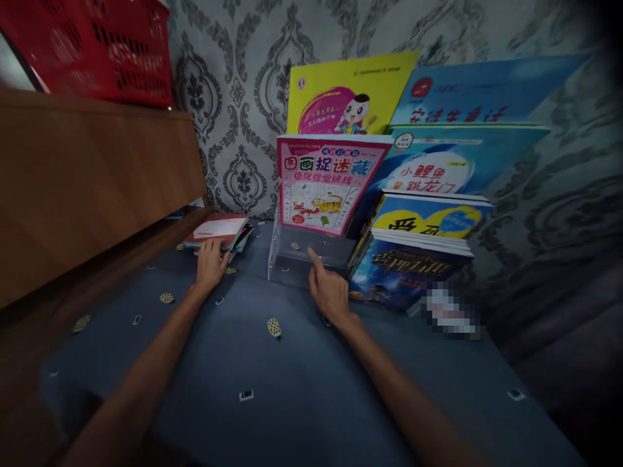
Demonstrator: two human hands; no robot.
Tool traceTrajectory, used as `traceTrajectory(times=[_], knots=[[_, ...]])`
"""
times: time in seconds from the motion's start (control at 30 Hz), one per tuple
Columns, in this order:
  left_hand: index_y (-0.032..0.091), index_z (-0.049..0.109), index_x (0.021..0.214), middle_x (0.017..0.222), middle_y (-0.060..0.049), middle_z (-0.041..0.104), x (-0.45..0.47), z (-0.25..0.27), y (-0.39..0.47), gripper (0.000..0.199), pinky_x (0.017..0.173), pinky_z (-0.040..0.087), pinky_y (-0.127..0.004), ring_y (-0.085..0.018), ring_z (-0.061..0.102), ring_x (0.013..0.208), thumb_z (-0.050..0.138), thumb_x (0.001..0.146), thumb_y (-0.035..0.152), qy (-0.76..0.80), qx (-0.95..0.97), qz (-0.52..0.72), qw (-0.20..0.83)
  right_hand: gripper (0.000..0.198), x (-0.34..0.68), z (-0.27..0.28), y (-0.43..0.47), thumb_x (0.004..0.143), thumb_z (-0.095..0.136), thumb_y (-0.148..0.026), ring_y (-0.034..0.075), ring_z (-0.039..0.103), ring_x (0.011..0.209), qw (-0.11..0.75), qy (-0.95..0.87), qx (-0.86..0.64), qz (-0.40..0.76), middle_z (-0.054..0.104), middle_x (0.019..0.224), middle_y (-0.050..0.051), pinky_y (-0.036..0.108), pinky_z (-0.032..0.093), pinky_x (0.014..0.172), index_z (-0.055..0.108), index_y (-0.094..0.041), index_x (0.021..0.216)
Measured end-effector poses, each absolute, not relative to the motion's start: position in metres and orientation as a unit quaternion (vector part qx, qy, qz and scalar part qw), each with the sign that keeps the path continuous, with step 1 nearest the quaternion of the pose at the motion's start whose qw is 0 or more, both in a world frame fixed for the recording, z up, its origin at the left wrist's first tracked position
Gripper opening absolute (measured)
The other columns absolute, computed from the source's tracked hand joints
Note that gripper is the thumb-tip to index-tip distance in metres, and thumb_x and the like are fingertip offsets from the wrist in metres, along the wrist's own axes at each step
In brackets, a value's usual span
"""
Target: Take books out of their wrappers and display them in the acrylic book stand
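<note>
At the left, my left hand (211,266) rests its fingers on the near edge of a red-covered book (219,227), the top one of a small stack. The thumb is apart from the other fingers, and no firm grip shows. My right hand (331,288) is in front of a clear plastic book stand (272,250). Its index finger points at the stand's bare lower front tier; the other fingers are curled, with nothing visible in them. Behind this tier a pink picture book (331,185) stands upright, and a yellow book (353,91) rises behind it.
To the right on the stand are a dark blue book (403,272), a yellow-and-blue book (433,217), a teal book (467,159) and a blue book (487,91). A wooden cabinet (97,181) bearing a red basket (117,52) borders the cloth-covered surface (204,389). Patterned wallpaper (243,117) rises behind.
</note>
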State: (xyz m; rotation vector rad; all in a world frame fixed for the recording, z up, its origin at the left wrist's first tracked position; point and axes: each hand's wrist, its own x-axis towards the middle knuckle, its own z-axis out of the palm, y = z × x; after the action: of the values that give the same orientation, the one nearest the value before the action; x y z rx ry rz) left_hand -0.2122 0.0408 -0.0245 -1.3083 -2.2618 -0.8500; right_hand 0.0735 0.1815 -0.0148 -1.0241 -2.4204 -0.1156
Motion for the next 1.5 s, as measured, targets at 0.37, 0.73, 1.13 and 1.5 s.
traceTrajectory(times=[0.37,0.73,1.13,1.5], knots=[[0.016,0.045,0.146,0.152,-0.023,0.051,-0.228,-0.014,0.044,0.059,0.119,0.021,-0.065,-0.037,0.037,0.149,0.059,0.093,0.039,-0.854,-0.468,-0.153,0.167,0.041,0.075,-0.018,0.183,0.097,0.045,-0.014,0.022,0.073,0.090,0.257,-0.905,-0.338,-0.031,0.080,0.098,0.012,0.030,0.046,0.085,0.068,-0.019,0.131],[0.023,0.068,0.123,0.126,-0.015,0.072,-0.244,0.003,0.041,0.034,0.106,0.040,-0.050,-0.032,0.062,0.123,0.052,0.095,0.034,-0.832,-0.508,-0.121,0.191,0.039,0.076,-0.018,0.183,0.097,0.045,-0.013,0.022,0.071,0.093,0.261,-0.909,-0.326,-0.017,0.079,0.100,0.011,0.031,0.044,0.089,0.068,-0.019,0.128],[0.020,0.069,0.094,0.088,-0.015,0.076,-0.237,0.028,0.032,0.040,0.075,0.047,-0.035,-0.030,0.070,0.086,0.033,0.101,0.037,-0.841,-0.494,-0.049,0.217,0.040,0.078,-0.015,0.182,0.098,0.044,-0.012,0.024,0.072,0.098,0.241,-0.915,-0.325,-0.001,0.078,0.106,0.013,0.034,0.045,0.091,0.067,-0.017,0.131],[0.010,0.061,0.116,0.085,-0.016,0.075,-0.132,0.039,-0.006,0.033,0.087,0.047,-0.040,-0.031,0.072,0.089,0.036,0.094,0.009,-0.818,-0.528,0.076,0.217,0.039,0.077,-0.018,0.183,0.097,0.045,-0.012,0.023,0.071,0.096,0.255,-0.911,-0.323,-0.006,0.079,0.103,0.012,0.032,0.043,0.091,0.068,-0.018,0.127]])
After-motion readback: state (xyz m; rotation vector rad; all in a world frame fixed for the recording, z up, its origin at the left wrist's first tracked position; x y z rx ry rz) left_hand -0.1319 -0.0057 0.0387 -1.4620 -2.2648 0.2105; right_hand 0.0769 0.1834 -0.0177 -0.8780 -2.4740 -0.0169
